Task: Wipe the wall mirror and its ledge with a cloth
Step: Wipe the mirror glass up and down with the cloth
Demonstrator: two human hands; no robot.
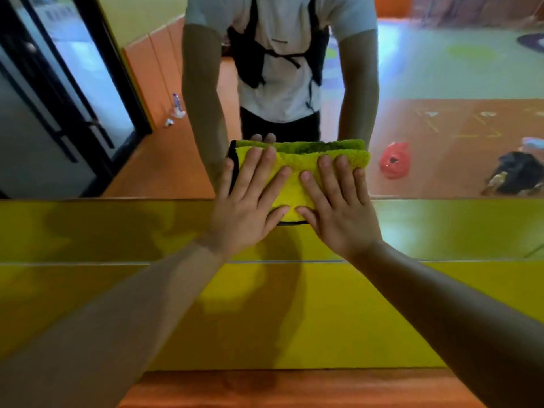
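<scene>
A folded yellow-green cloth [294,172] with a black edge lies flat against the lower part of the wall mirror [441,83], just above its bottom edge. My left hand [250,195] presses on the cloth's left half with straight, spread fingers. My right hand [338,201] presses flat on its right half the same way. The thumbs nearly meet at the cloth's lower edge. Below the mirror runs a yellow-green padded ledge [88,231]. The mirror reflects my arms, torso and the cloth's far side.
Yellow-green wall padding [294,319] continues below the ledge down to an orange strip [294,390]. The mirror reflects a black-framed glass door [73,98], a bottle [177,106], a red bag [394,161] and a dark bundle [515,175] on an orange floor.
</scene>
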